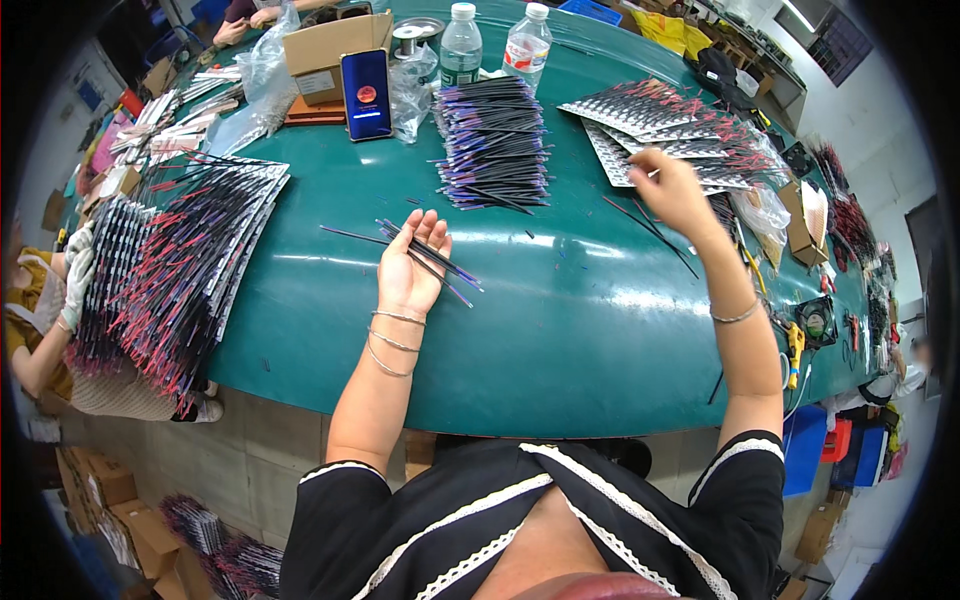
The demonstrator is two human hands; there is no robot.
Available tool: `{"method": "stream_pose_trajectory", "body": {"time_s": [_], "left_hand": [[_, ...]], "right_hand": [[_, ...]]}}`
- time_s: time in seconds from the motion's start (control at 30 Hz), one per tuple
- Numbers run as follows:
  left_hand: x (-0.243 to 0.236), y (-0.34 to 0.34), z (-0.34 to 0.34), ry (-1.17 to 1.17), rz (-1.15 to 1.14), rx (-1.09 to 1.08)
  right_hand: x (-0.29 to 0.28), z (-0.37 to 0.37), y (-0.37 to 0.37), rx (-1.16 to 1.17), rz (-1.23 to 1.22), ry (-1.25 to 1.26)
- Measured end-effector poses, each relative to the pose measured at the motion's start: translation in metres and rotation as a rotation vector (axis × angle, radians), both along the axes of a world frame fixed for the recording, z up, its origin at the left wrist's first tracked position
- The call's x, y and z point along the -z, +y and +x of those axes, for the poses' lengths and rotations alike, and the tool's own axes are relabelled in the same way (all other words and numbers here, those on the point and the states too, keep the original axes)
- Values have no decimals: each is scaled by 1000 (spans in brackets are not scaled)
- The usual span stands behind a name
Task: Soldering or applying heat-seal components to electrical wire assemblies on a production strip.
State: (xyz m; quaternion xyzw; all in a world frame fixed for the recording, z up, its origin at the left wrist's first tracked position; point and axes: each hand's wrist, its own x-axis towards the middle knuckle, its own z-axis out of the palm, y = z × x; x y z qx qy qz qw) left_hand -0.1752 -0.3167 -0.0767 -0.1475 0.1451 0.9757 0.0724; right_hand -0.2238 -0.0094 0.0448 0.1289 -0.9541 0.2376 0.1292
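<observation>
My left hand (412, 262), palm up, has its fingers curled over a few thin black wires (455, 272) with purple ends. Beyond it lies a big pile of the same black and purple wires (492, 140). To the right, my right hand (668, 185) hovers at the near edge of some white perforated boards (610, 152). Its fingers are bent toward the thumb, and whatever sits between them is too small to make out. Black wires with red tips (735, 150) stick out along the boards' right side. Some loose wires (655, 235) lie on the green tabletop (560, 350) just below this hand.
At the back stand two plastic bottles (461, 45), a phone (367, 95) and a cardboard box (330, 55). Boards full of red-tipped wires (190, 270) fill the left side, beside a co-worker's gloved hand (78, 280). A small fan (815, 320) and yellow tool (795, 350) lie right.
</observation>
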Motion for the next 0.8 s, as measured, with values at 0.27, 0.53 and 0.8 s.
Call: {"method": "stream_pose_trajectory", "body": {"time_s": [0.27, 0.53, 0.8], "left_hand": [[-3, 3, 6, -68, 73, -51], [-27, 20, 27, 95, -96, -94], [-47, 33, 50, 327, -153, 160]], "right_hand": [[69, -36, -85, -173, 85, -111], [76, -34, -173, -374, 4, -335], [98, -24, -242, -570, 205, -254]]}}
